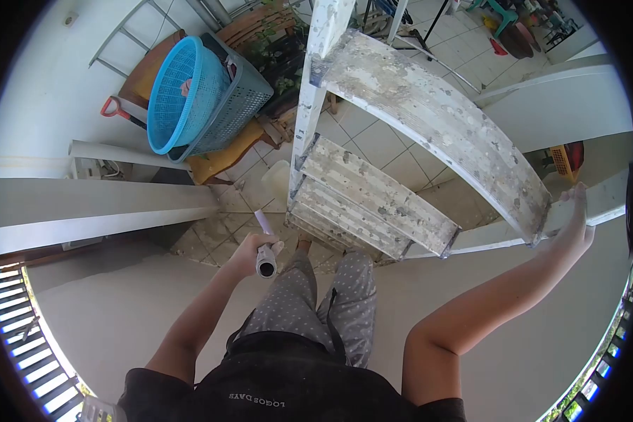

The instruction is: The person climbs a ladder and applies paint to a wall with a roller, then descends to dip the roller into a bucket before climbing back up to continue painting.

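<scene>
I look straight down from a paint-spattered stepladder (429, 112). My left hand (254, 252) is closed around a pale tube-like handle (265, 239) that points down toward the floor; its lower end is hidden. My right hand (575, 211) reaches out to the right and rests on the top edge of a white wall ledge (605, 200), next to the ladder's top step. My legs in grey dotted trousers (323, 309) stand on a lower ladder step (373, 197).
A blue basket (179, 91) sits in a grey crate (243, 98) at the back left. A white beam (84, 207) runs along the left. Tiled floor (380, 144) lies below. A white bucket (278, 179) stands beside the ladder's foot.
</scene>
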Action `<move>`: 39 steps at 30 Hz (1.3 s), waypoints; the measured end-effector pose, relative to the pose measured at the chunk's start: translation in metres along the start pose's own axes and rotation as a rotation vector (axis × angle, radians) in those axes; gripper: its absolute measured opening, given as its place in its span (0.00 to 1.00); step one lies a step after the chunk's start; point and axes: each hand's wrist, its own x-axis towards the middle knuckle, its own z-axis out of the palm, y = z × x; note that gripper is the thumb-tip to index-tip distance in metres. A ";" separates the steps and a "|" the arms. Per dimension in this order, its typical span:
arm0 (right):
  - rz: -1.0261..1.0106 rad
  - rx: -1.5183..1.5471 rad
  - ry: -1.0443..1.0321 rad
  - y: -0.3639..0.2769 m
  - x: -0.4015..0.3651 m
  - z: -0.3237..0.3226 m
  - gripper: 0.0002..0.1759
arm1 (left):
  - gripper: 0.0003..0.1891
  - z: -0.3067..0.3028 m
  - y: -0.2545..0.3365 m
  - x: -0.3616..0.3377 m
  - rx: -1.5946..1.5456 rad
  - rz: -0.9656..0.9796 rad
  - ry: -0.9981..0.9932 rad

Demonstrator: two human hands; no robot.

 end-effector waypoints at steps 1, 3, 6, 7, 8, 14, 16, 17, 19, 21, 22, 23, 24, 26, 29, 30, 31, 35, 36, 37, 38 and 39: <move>-0.002 -0.040 0.013 0.001 0.001 0.000 0.17 | 0.14 -0.002 -0.008 0.001 -0.032 -0.003 0.001; -0.043 -0.096 -0.008 0.010 0.010 -0.009 0.17 | 0.09 -0.007 -0.044 0.006 0.007 -0.017 -0.036; -0.013 -0.037 -0.018 0.022 0.027 -0.020 0.17 | 0.07 -0.010 -0.113 0.023 -0.094 -0.004 -0.026; -0.003 0.002 -0.035 0.023 0.031 -0.023 0.17 | 0.08 -0.009 -0.133 0.028 -0.160 -0.002 -0.013; 0.025 -0.031 -0.014 0.027 0.039 -0.029 0.20 | 0.08 -0.010 -0.148 0.033 0.079 0.119 0.116; -0.032 -0.167 -0.018 0.033 0.059 -0.042 0.17 | 0.06 -0.034 -0.271 0.035 0.108 -0.233 -0.041; -0.120 -0.216 -0.039 0.031 0.059 -0.045 0.15 | 0.05 -0.036 -0.303 0.041 -0.094 -0.379 -0.142; -0.160 -0.240 -0.045 0.032 0.058 -0.044 0.13 | 0.04 -0.025 -0.345 0.044 -0.317 -0.455 -0.173; -0.264 -0.297 -0.080 0.026 0.059 -0.043 0.11 | 0.05 0.000 -0.413 0.051 -0.634 -0.568 -0.224; -0.388 -0.352 -0.103 0.025 0.052 -0.041 0.08 | 0.07 -0.008 -0.399 0.060 -0.693 -0.623 -0.239; -0.476 -0.379 -0.132 0.025 0.045 -0.040 0.07 | 0.08 -0.020 -0.380 0.067 -0.662 -0.633 -0.238; -0.586 -0.397 -0.171 0.025 0.039 -0.037 0.07 | 0.09 -0.031 -0.373 0.071 -0.584 -0.618 -0.250; -0.693 -0.404 -0.208 0.022 0.032 -0.033 0.06 | 0.11 -0.040 -0.368 0.076 -0.510 -0.602 -0.261; -0.510 -0.366 -0.232 0.022 0.060 -0.059 0.14 | 0.11 -0.039 -0.383 0.084 -0.815 -0.638 -0.181; -0.446 -0.459 -0.123 0.018 0.028 -0.028 0.14 | 0.11 -0.031 -0.414 0.092 -1.611 -0.898 0.188; -0.439 -0.475 -0.108 0.017 0.025 -0.024 0.14 | 0.13 -0.024 -0.430 0.098 -1.675 -0.979 0.287; -0.438 -0.489 -0.095 0.016 0.023 -0.021 0.14 | 0.15 -0.002 -0.468 0.100 -1.662 -0.998 0.293; -0.421 -0.542 -0.065 0.019 0.021 -0.004 0.15 | 0.21 0.075 -0.601 0.114 -1.228 -1.073 0.196; -0.417 -0.555 -0.061 0.020 0.020 0.001 0.15 | 0.22 0.059 -0.576 0.118 -0.878 -1.094 0.116; -0.415 -0.562 -0.060 0.020 0.019 0.005 0.15 | 0.21 0.042 -0.551 0.125 -0.652 -1.082 0.092; -0.412 -0.571 -0.057 0.019 0.018 0.008 0.15 | 0.21 0.023 -0.524 0.133 -0.422 -1.081 0.067; -0.408 -0.579 -0.055 0.019 0.017 0.013 0.15 | 0.20 0.008 -0.505 0.140 -0.309 -1.083 0.094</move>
